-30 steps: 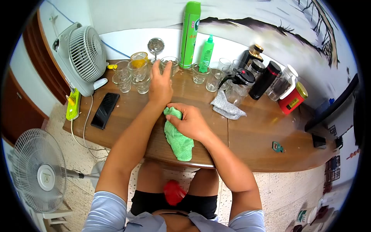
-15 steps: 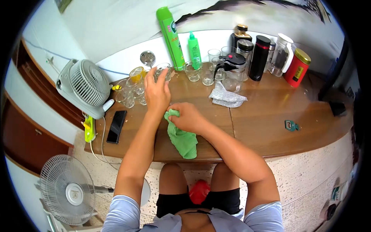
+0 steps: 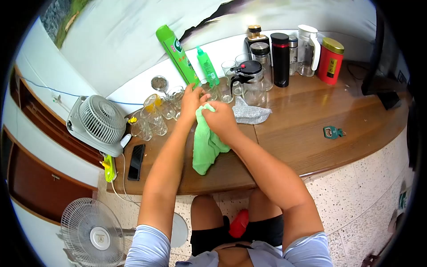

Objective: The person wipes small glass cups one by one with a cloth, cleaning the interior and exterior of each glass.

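My right hand (image 3: 220,119) is closed on the top of a green cloth (image 3: 206,149), which hangs down over the wooden table. Beside it my left hand (image 3: 194,103) reaches forward, its fingers apart and holding nothing that I can make out. The fingertips are close to a clear glass (image 3: 211,90) standing in front of the green pump bottle (image 3: 207,66). More clear glasses (image 3: 154,121) stand to the left of my left hand.
A tall green spray can (image 3: 178,57) leans in the view behind the glasses. To the right are a glass teapot (image 3: 254,89), silvery cloth (image 3: 251,112), black flask (image 3: 280,60), white-handled jug (image 3: 307,51) and red tin (image 3: 331,61). A phone (image 3: 136,162) and fan (image 3: 98,119) are left.
The view has turned and shifted. My left hand has moved rightward from the glasses near the metal-topped item toward the one by the pump bottle. My right hand has lifted the green cloth forward.
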`<state>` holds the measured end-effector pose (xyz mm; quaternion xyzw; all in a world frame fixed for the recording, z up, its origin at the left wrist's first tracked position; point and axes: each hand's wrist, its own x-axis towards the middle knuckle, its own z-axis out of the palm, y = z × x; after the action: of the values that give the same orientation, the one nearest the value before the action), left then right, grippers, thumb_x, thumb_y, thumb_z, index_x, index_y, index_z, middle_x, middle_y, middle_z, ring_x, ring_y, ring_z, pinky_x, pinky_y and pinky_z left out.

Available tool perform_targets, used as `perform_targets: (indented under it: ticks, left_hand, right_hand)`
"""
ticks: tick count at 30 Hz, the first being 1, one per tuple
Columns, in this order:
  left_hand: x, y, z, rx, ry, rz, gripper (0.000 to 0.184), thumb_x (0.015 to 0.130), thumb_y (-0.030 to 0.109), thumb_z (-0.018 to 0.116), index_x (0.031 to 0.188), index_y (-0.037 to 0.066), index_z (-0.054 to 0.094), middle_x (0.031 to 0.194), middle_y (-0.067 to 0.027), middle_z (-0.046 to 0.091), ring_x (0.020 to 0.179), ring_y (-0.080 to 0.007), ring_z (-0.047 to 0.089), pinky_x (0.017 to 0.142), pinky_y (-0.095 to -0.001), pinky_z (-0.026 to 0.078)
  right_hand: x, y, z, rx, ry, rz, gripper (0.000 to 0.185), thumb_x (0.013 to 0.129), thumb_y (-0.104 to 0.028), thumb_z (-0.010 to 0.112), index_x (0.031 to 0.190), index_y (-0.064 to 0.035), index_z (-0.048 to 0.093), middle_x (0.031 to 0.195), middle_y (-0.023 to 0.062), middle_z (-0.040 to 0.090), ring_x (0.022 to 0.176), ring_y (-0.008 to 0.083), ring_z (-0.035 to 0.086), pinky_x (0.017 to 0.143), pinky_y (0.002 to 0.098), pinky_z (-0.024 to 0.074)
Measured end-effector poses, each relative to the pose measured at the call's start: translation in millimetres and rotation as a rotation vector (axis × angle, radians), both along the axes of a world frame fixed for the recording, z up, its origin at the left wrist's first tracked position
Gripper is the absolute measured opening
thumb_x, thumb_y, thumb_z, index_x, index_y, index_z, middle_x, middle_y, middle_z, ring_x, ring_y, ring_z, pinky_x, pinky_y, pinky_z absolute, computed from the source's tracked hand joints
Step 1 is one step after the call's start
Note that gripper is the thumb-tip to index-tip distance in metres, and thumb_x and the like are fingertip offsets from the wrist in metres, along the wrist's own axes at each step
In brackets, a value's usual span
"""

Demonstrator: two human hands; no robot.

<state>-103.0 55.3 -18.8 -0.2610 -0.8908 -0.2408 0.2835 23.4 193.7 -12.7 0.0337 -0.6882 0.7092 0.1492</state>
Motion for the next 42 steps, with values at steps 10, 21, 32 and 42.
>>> perform_targets:
  ticks: [10,21,32,42]
  left_hand:
    - [81.9,-26.8,25.2,1.167,-0.871,-0.205,0.024,0.111,0.033,0.064,0.114,0.01,0.06,0.106,-0.004,0.061,0.112,-0.0194,0.064,0.09,-0.0439,0.059]
    - [111.3,-25.0,34.4,1.558,-1.203,-0.319,0.062,0.108,0.067,0.054,0.136,0.012,0.055,0.126,-0.0139,0.063,0.113,-0.0293,0.067,0.1,-0.0486,0.056]
    - [136.3,-17.0,24.0,1.493,-0.865,-0.298,0.05,0.111,0.051,0.055,0.139,0.01,0.054,0.126,-0.0085,0.063,0.115,-0.0192,0.062,0.095,-0.0371,0.052]
    - [128.6,-39.3,44.7,1.687,-0.828,-0.192,0.054,0.106,0.049,0.053,0.139,0.007,0.051,0.126,-0.0175,0.056,0.111,-0.028,0.063,0.098,-0.0453,0.056]
  right_hand:
    - [17.6,2.9,31.2,-0.08,0.297,-0.32,0.041,0.104,-0.02,0.061,0.139,0.0023,0.067,0.108,0.0219,0.077,0.095,0.0297,0.073,0.087,0.0406,0.0558]
    - [51.6,-47.8,6.5,0.78,0.734,0.034,0.067,0.105,-0.016,0.063,0.164,0.0044,0.037,0.162,0.0312,0.043,0.158,0.0522,0.03,0.129,0.0671,0.0209]
    - [37.8,-32.4,16.1,0.39,0.226,0.138,0.072,0.118,-0.034,0.042,0.169,0.0094,0.015,0.171,0.0386,0.026,0.159,0.0529,0.029,0.129,0.0508,0.0287]
    - [51.6,-66.2,-7.8,0.84,0.566,0.11,0.07,0.116,-0.02,0.043,0.171,0.0072,0.01,0.177,0.0367,0.011,0.164,0.0536,0.015,0.133,0.0529,0.0175]
